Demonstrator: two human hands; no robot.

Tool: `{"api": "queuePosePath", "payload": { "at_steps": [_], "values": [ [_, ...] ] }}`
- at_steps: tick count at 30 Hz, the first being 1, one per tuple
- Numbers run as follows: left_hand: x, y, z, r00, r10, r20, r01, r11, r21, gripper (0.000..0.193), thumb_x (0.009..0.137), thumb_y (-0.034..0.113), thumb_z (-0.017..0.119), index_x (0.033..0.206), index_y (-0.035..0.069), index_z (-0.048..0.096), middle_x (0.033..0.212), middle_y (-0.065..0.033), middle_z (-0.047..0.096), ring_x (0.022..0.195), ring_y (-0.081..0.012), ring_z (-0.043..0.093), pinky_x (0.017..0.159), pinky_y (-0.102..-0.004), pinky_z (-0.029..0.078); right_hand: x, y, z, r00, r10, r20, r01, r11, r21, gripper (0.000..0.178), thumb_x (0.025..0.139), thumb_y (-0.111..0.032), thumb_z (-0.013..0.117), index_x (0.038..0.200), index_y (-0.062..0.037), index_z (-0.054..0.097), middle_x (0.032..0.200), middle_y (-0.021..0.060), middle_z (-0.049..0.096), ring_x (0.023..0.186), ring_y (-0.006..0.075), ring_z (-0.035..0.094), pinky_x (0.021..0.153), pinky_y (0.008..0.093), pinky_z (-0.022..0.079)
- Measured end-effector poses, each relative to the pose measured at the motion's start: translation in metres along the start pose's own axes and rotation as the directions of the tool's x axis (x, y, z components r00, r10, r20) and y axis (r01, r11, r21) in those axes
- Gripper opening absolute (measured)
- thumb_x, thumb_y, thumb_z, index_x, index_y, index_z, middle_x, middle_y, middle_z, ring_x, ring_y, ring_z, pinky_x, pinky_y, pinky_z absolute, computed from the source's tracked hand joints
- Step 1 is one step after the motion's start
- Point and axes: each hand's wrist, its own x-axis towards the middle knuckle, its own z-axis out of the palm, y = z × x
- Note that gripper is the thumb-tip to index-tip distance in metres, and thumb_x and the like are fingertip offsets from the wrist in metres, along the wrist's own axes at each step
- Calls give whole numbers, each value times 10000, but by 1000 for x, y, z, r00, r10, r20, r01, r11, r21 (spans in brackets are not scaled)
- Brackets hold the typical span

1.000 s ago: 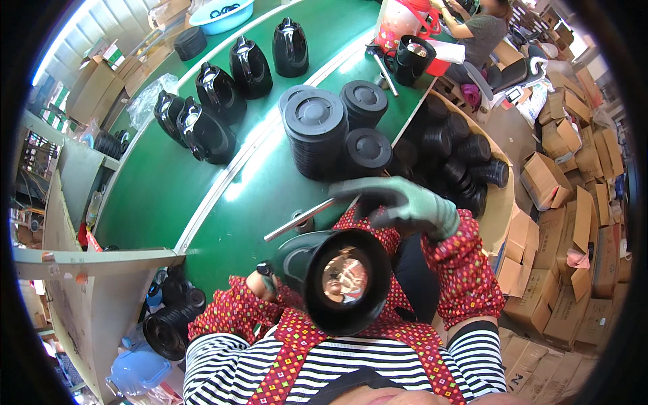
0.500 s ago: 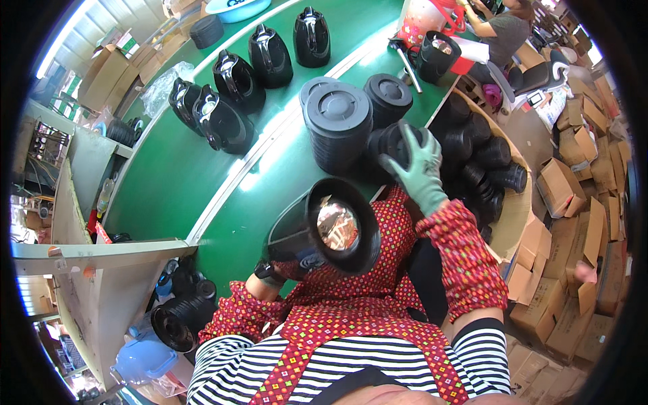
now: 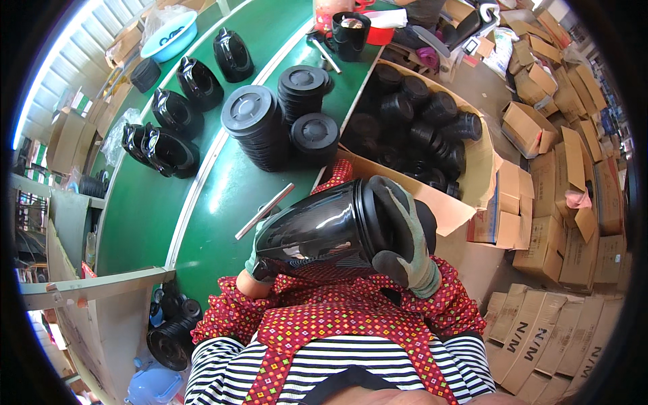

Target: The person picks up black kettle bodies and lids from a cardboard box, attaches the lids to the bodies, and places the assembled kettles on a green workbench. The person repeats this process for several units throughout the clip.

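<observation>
A glossy black jug (image 3: 310, 229) lies on its side in front of my body. Its base end points right. My left hand (image 3: 255, 251) is closed round the far left part of the jug, mostly hidden behind it. A metal rod (image 3: 264, 211) sticks out beside that hand; what it joins to is hidden. Over the jug's right end my right hand (image 3: 405, 236), in a grey-green glove with dark palm, is closed on a black round cap (image 3: 379, 219), which sits against the rim. Stacks of similar black round caps (image 3: 253, 115) stand on the green table (image 3: 209, 223) beyond the jug.
Several glossy black jugs (image 3: 172, 152) stand at the table's left. A carton (image 3: 445, 212) of black caps sits to the right. Behind are another black jug (image 3: 349, 40), a metal tool (image 3: 325, 54) and a blue basin (image 3: 172, 47). Cardboard boxes (image 3: 533, 337) cover the right side.
My right hand has taken a black round cap from the stacks and brought it onto the jug's open end. The jug has turned onto its side. The whole view has shifted right.
</observation>
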Motion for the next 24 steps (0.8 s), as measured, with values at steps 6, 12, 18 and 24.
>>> {"api": "queuePosePath", "payload": {
  "at_steps": [6,12,18,24],
  "values": [
    [17,-15,6,998,-41,43,45,993,-108,560,1054,157,643,1569,26,468,1445,-123,641,1170,-241,696,1038,-397,579,-5,-3,-22,958,-286,33,288,952,-107,1050,843,-619,792,1618,-18,417,1646,288,352,1508,452,363,1239,541,274],
    [11,125,76,828,551,109,-389,422,819,649,887,181,856,1432,-40,580,1512,-261,561,1209,-320,696,1062,-455,565,-17,4,-7,960,239,-142,-131,840,526,781,1087,-519,526,1650,-16,328,1642,194,389,1497,320,422,1255,425,293],
    [14,168,113,727,682,82,-290,196,937,626,737,320,930,1175,-74,718,1374,-305,645,1086,-345,743,954,-396,598,-12,7,-31,960,248,126,-269,704,658,727,1139,-469,447,1652,17,278,1658,149,396,1534,263,382,1294,379,226],
    [13,158,99,877,435,-203,-196,712,675,555,789,202,895,1245,-54,708,1294,-232,717,1129,-284,729,1021,-402,571,-6,0,-15,988,104,-114,-35,868,495,642,1126,-303,504,1631,41,311,1713,189,298,1555,292,350,1282,385,251]
  ]
}}
